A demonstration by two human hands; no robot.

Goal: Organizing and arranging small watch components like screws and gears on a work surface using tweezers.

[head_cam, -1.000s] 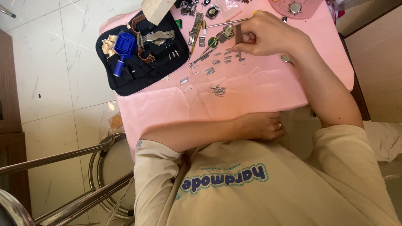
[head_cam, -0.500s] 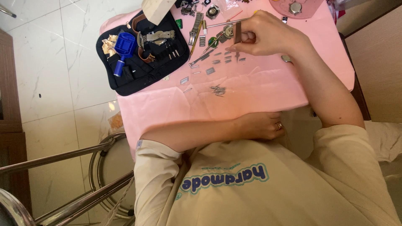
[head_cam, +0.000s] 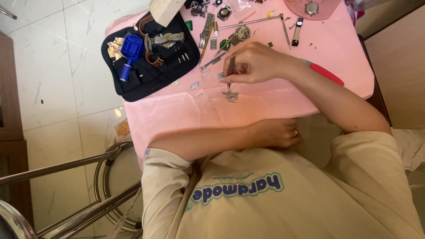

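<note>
The right hand [head_cam: 259, 64] is closed around a thin dark metal tool, like tweezers [head_cam: 231, 71], held almost upright with its tip down just above a small heap of fine silver pins [head_cam: 230, 95] on the pink cloth of the table [head_cam: 265, 108]. The left hand [head_cam: 276, 132] lies loose on the near edge of the cloth and holds nothing. I judge the work is in the middle: several small rectangular steel links [head_cam: 195, 85] already lie apart from each other on the cloth, and the pins are gathered, but nothing looks put together yet. A round watch movement of shiny metal [head_cam: 242, 33] waits near the far side. To the left, a black fabric tool pouch [head_cam: 150, 77] lies open, with a blue plastic tool [head_cam: 131, 48] and a steel wristwatch with a linked bracelet [head_cam: 166, 40] on it. The cloth is smooth and matte, and the metal parts are glossy
</note>
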